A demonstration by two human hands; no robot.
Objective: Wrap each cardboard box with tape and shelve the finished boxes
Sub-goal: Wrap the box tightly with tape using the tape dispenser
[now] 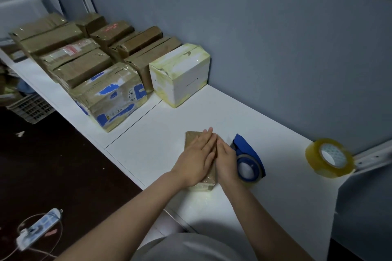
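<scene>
A small flat cardboard box [192, 136] lies on the white table [275, 144] in front of me. My left hand [198, 159] rests flat on top of it, fingers straight and together. My right hand [226, 160] presses against the box's right side, fingers extended. A blue tape dispenser [248, 160] stands just right of my right hand, touching it or nearly so. Farther right a loose roll of clear yellowish tape [329, 160] stands on the table near the wall.
Several taped brown boxes [80, 57] sit in rows at the table's far left, with a blue-marked box [110, 95] and a white box [182, 74] nearest me. A power strip [39, 228] and a crate [31, 108] lie on the dark floor at left.
</scene>
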